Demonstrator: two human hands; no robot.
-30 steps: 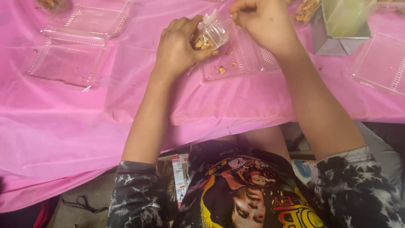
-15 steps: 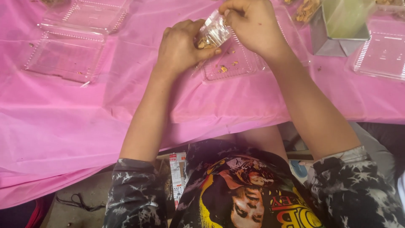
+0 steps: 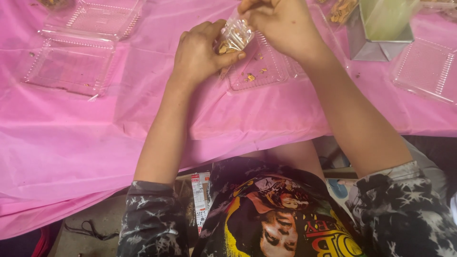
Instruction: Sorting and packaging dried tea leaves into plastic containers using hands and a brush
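Note:
My left hand grips a small clear plastic bag with brown crumbly bits in its bottom. My right hand pinches the bag's top edge from the right, fingers closed on the plastic. Both hands hover over an open clear plastic clamshell tray that holds a few scattered brown crumbs. All of it sits on a table covered by a pink plastic cloth.
An open clear clamshell container lies at the far left. Another clear tray lies at the right edge. A grey metal box with a pale green inside stands at the back right, with brown food pieces beside it.
My right hand moved from above the bag down onto its top edge and now pinches it. The bag shifted slightly left and up with both hands.

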